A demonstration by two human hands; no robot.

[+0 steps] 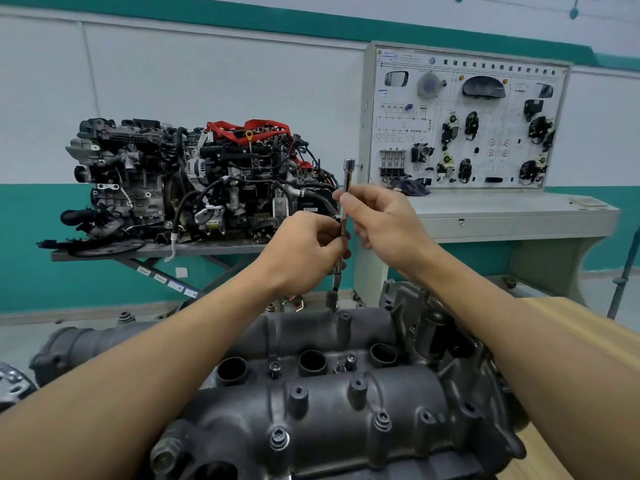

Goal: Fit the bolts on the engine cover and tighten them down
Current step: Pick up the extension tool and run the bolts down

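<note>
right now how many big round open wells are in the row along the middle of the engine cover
3, in one row on the engine cover: left well, middle well, right well. The left forearm could hide more.

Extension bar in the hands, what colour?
Bright silver metal; the extension bar shows best in the head view.

engine cover (329,427): bottom cropped | extension bar (347,178): partly behind left hand (304,251)

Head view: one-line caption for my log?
Left hand and right hand grip a socket extension upright at the far edge of the engine cover.
</note>
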